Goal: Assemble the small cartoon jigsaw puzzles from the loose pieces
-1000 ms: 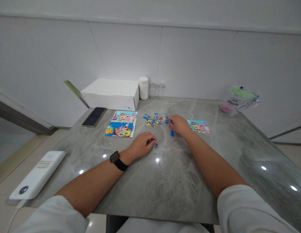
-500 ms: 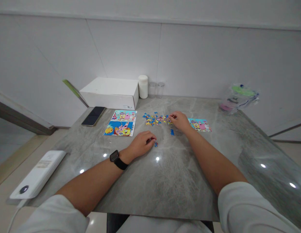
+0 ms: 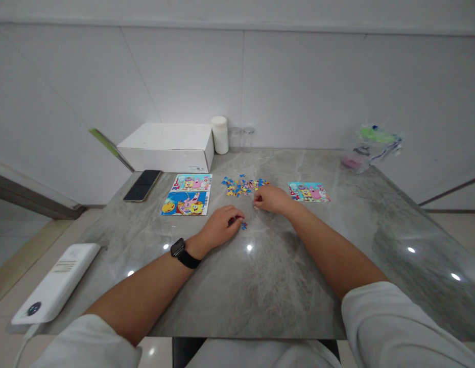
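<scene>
My left hand (image 3: 224,226) rests on the table with fingers curled and pinched at a small blue and reddish jigsaw piece (image 3: 244,226). Just to the right and farther out, my right hand (image 3: 271,198) is closed, its fingertips pinching a small pale jigsaw piece (image 3: 256,207) low over the tabletop. Behind the fingers lies a loose pile of blue, yellow and pink jigsaw pieces (image 3: 237,187), partly covered by my right hand. A printed cartoon picture card (image 3: 309,192) is to the right of that hand.
Left of the pile lies a sheet with two cartoon pictures (image 3: 187,195), then a phone (image 3: 143,185). A white box (image 3: 166,145), white bottle (image 3: 220,135) and two clear jars (image 3: 241,139) stand by the wall. A plastic bag (image 3: 370,148) is far right, a white power bank (image 3: 57,283) near left.
My right hand has moved from the pile towards me and slightly left, covering where the separate blue pieces lay. My left hand stays by its piece. The view has shifted slightly.
</scene>
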`<state>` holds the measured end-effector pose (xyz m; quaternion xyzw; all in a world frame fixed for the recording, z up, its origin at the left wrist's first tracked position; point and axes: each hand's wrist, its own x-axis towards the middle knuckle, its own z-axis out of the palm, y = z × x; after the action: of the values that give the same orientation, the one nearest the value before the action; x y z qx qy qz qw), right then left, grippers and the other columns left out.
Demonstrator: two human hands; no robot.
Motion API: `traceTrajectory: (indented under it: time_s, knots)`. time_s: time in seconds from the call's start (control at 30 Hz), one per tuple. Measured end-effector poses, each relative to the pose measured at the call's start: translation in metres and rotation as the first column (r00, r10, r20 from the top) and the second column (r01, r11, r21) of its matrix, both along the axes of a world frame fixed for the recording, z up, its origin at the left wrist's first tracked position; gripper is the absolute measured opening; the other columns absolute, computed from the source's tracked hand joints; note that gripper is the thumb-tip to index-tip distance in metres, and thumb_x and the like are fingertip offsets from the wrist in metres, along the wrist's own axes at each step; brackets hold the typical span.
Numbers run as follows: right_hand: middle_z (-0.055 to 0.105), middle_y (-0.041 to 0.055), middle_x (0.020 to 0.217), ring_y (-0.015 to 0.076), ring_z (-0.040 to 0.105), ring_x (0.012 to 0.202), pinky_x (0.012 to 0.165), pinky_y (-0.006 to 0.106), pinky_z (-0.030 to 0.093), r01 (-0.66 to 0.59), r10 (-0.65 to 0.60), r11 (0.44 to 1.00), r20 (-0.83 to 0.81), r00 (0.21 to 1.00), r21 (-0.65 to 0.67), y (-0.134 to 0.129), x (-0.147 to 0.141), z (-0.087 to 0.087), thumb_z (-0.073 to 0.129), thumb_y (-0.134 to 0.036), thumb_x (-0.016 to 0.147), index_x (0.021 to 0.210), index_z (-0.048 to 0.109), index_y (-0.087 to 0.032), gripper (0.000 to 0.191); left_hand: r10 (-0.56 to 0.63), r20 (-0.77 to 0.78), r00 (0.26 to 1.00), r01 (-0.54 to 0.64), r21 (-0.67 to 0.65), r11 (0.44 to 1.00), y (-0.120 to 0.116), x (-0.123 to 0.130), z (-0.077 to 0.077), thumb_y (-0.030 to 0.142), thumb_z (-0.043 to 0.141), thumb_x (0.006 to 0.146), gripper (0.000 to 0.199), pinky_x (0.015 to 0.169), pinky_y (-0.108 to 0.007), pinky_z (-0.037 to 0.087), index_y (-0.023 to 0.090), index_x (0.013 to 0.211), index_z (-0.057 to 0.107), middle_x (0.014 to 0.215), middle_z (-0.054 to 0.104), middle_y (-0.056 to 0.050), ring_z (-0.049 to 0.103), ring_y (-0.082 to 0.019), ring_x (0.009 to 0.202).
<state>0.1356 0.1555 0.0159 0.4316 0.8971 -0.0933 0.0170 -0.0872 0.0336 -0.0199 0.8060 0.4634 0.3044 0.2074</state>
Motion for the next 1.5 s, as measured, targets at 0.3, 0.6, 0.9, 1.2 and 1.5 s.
traceTrajectory:
  time_s: [0.3, 0.6, 0.9, 1.2, 1.5]
  knots:
    - [0.08, 0.0079, 0.108, 0.0222, 0.071, 0.097, 0.077, 0.027, 0.046, -0.041, 0.042, 0.997, 0.014, 0.999, -0.07, 0.0, 0.005, 0.002, 0.078, -0.03, 0.087, 0.102, 0.08, -0.021, 0.017, 0.01, 0.003, 1.0, -0.01, -0.006, 1.0, -0.001, 0.001, 0.002, 0.025, 0.058, 0.101, 0.015, 0.081, -0.034, 0.051, 0.02, 0.1, 0.072, 0.092, 0.071, -0.005, 0.065, -0.02, 0.086]
    - [0.079, 0.007, 0.104, 0.02, 0.069, 0.092, 0.076, 0.026, 0.044, 0.043, -0.043, 0.999, -0.044, 0.998, -0.003, 0.0, 0.001, 0.0, 0.067, -0.014, 0.089, 0.096, 0.076, -0.021, 0.013, 0.006, -0.008, 1.0, -0.006, -0.008, 1.0, 0.0, 0.0, 0.001, 0.024, 0.058, 0.1, 0.014, 0.083, -0.035, 0.051, 0.021, 0.102, 0.072, 0.094, 0.071, -0.005, 0.065, -0.02, 0.087]
    - [0.08, 0.0039, 0.102, 0.0186, 0.071, 0.092, 0.078, 0.025, 0.046, -0.002, -0.003, 0.998, -0.071, 0.997, -0.063, 0.01, 0.015, 0.012, 0.073, -0.018, 0.088, 0.1, 0.079, -0.022, 0.014, -0.014, -0.007, 1.0, 0.014, -0.006, 1.0, 0.0, 0.0, 0.0, 0.027, 0.057, 0.102, 0.017, 0.085, -0.035, 0.052, 0.021, 0.101, 0.072, 0.095, 0.071, -0.006, 0.066, -0.02, 0.09]
    - [0.078, 0.0058, 0.097, 0.0187, 0.067, 0.083, 0.079, 0.029, 0.047, 0.16, -0.141, 0.984, -0.207, 0.968, 0.079, 0.017, 0.06, 0.039, 0.067, -0.027, 0.093, 0.101, 0.079, -0.02, 0.016, -0.022, -0.101, 0.995, 0.034, 0.129, 0.991, 0.001, -0.001, 0.019, 0.026, 0.057, 0.102, 0.021, 0.101, -0.043, 0.053, 0.022, 0.115, 0.072, 0.117, 0.072, -0.009, 0.067, -0.025, 0.111]
    - [0.075, 0.0122, 0.112, 0.0246, 0.067, 0.107, 0.1, 0.038, 0.049, 0.041, 0.047, 0.978, -0.404, 0.913, 0.206, -0.034, 0.079, -0.041, 0.056, -0.022, 0.1, 0.11, 0.073, -0.018, 0.021, 0.018, -0.291, 0.957, 0.038, 0.186, 0.982, 0.037, 0.028, 0.024, 0.027, 0.062, 0.099, 0.027, 0.112, -0.052, 0.049, 0.02, 0.125, 0.068, 0.132, 0.068, -0.014, 0.062, -0.031, 0.124]
